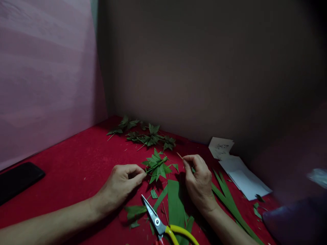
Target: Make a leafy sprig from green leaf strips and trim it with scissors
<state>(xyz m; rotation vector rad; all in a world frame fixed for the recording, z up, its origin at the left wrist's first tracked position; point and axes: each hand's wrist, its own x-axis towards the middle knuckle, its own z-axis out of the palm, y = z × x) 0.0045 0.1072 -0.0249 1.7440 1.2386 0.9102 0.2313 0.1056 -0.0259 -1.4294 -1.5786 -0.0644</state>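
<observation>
My left hand [124, 182] pinches the stem end of a small spiky ornament of folded green leaf pieces [157, 166], holding it just above the red table [76, 160]. My right hand [198, 180] is closed in a pinch on a thin stick [180, 156] that points up and left toward the ornament. Between the two hands lie cut green leaf strips [175, 200]. Yellow-handled scissors [163, 223] lie near the front edge, blades pointing toward my left hand.
Several finished leaf ornaments [148, 136] lie in a row at the back near the wall. Long leaf blades [230, 200] lie to the right, with white papers [242, 177] beyond them. A black phone [17, 178] rests at the far left.
</observation>
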